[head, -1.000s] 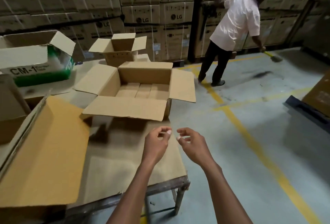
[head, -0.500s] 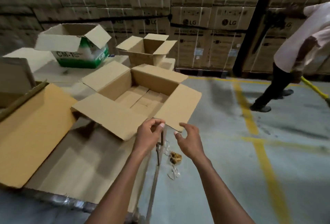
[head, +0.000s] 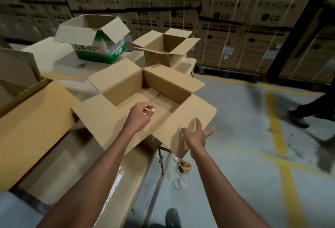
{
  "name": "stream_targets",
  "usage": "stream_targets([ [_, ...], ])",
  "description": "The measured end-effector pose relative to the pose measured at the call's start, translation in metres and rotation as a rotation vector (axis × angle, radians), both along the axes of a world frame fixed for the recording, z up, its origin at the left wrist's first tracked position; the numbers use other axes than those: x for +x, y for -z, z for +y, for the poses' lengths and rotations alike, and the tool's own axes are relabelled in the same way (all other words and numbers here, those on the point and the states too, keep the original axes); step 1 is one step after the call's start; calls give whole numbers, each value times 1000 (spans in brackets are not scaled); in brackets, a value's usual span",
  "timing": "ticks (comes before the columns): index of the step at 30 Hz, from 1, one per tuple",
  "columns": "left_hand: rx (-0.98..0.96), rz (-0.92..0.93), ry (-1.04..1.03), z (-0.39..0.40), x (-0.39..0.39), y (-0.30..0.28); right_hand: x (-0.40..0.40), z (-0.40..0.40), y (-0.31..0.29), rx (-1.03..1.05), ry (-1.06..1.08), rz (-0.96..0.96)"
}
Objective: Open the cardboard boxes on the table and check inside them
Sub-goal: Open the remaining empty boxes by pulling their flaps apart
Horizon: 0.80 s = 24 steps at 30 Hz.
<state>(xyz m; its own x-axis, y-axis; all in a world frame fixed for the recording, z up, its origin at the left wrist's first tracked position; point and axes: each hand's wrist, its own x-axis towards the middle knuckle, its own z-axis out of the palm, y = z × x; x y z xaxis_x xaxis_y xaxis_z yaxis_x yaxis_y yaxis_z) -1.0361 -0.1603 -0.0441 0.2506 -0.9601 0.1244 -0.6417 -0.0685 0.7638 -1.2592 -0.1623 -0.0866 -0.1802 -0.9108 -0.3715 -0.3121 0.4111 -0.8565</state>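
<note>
A brown cardboard box [head: 125,84] stands open on the table [head: 59,59] in front of me, all flaps spread out and only its bare bottom showing inside. My left hand [head: 139,117] hovers over the box's near flap with curled fingers and holds nothing. Over the right flap, my right hand [head: 195,135] has its fingers spread and is empty. Farther back stand a smaller open brown box [head: 163,59] and an open green and white box [head: 97,49] marked CM-1. A large open box [head: 30,118] fills the left side.
Stacked LG cartons [head: 235,33] form a wall behind the table. The table's corner and metal leg [head: 159,173] lie just under my arms, with litter [head: 184,167] on the floor beside it. Another person's legs [head: 311,111] stand at the right on the yellow-lined concrete floor.
My view has swung left and closer to the open box. Both hands have moved forward over its near and right flaps, and my right hand's fingers have spread. The other person has shifted to the right edge.
</note>
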Motion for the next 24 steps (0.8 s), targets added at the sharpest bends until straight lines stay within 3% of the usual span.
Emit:
stream_targets([
  [5, 51, -35, -11, -70, 15, 8, 3, -40, 1, -30, 112, -54],
  [10, 89, -63, -68, -113, 37, 4, -17, -60, -10, -149, 171, 50],
  [19, 132, -149, -307, -155, 113, 2, -52, -165, -82, -266, -128, 482],
  [24, 227, -301, -466, -158, 162, 11, -45, -221, -102, -310, -263, 636],
])
